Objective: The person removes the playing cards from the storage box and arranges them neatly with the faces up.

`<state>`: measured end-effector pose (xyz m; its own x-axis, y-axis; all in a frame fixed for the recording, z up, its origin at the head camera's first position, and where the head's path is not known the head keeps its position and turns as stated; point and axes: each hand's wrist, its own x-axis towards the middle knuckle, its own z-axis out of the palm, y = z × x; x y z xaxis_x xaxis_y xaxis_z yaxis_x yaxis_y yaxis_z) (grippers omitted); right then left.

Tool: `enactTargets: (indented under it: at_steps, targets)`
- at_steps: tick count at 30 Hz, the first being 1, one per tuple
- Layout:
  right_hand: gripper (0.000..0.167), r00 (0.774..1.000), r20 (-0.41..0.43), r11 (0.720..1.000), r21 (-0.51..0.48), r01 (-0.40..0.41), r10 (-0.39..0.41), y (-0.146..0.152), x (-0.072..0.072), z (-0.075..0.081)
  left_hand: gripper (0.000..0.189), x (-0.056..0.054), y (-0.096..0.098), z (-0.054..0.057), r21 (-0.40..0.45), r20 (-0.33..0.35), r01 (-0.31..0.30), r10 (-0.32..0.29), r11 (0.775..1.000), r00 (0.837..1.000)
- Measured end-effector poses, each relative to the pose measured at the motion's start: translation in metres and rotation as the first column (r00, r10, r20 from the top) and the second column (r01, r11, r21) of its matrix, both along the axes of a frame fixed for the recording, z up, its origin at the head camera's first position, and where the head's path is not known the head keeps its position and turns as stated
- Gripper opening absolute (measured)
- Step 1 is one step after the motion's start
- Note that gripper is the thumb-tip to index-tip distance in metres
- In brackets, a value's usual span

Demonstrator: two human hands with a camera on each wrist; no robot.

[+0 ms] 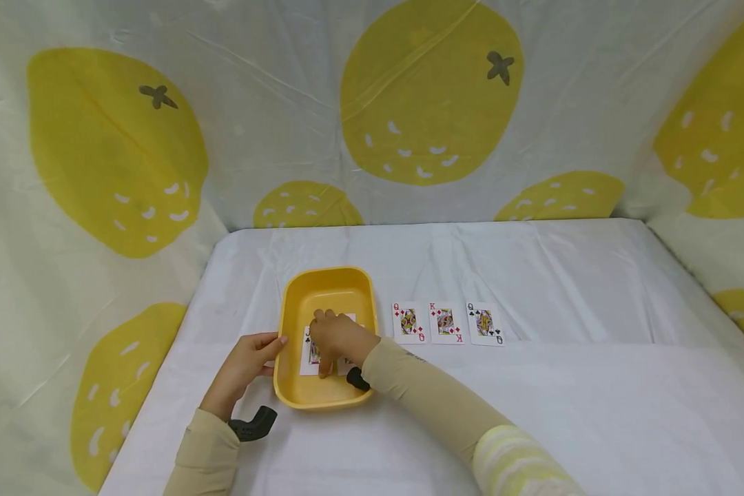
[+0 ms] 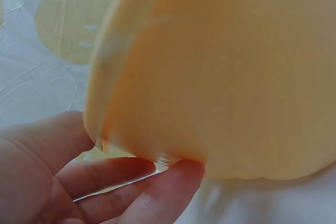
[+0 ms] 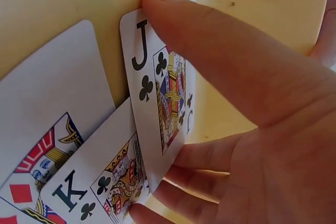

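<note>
A yellow plastic tray (image 1: 313,394) stands on the white cloth. My left hand (image 1: 246,364) grips its left rim, thumb on top and fingers beneath, as the left wrist view also shows. Inside the tray, my right hand (image 1: 341,341) holds a jack of clubs (image 3: 170,98) by opposite edges, thumb along one and fingertips along the other. Beside the jack lie a king of clubs (image 3: 113,174) and a diamond face card (image 3: 58,87), partly overlapping. In the head view the right hand covers much of these cards.
Right of the tray, a queen of diamonds (image 1: 409,322), a king of diamonds (image 1: 446,322) and a queen of clubs (image 1: 485,324) lie face up in a row. Lemon-print cloth walls rise at the back and sides. A black wrist mount (image 1: 254,424) juts from the left wrist.
</note>
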<state>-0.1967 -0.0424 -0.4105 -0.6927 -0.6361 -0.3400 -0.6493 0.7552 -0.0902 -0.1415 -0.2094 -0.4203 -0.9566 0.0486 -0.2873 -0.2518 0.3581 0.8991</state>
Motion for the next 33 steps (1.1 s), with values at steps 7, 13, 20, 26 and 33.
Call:
enactTargets:
  at_steps: [7,13,20,26,33]
  targets:
    - [0.050,1.000,0.006,0.999,0.052,0.001,-0.001,-0.005,0.000,0.000,0.044,0.000,-0.002,-0.001,-0.008,-0.007,-0.007,0.007,1.000,1.000]
    - [0.061,1.000,-0.008,0.999,0.043,-0.008,0.008,-0.007,0.000,0.000,0.042,-0.001,-0.001,-0.002,-0.006,0.001,-0.012,0.012,1.000,1.000]
    - [0.074,1.000,0.019,1.000,-0.009,0.000,0.001,-0.003,-0.004,0.014,0.043,-0.001,-0.001,-0.001,-0.018,0.005,-0.010,0.011,1.000,1.000]
    - [0.085,1.000,0.019,0.998,-0.059,-0.005,0.006,0.011,-0.012,0.033,0.043,-0.002,-0.001,-0.001,-0.020,0.001,-0.008,0.008,1.000,1.000]
    - [0.092,0.995,0.067,0.985,-0.147,0.089,-0.080,0.046,-0.023,0.049,0.042,-0.002,-0.001,-0.001,-0.008,0.009,-0.014,0.014,1.000,1.000]
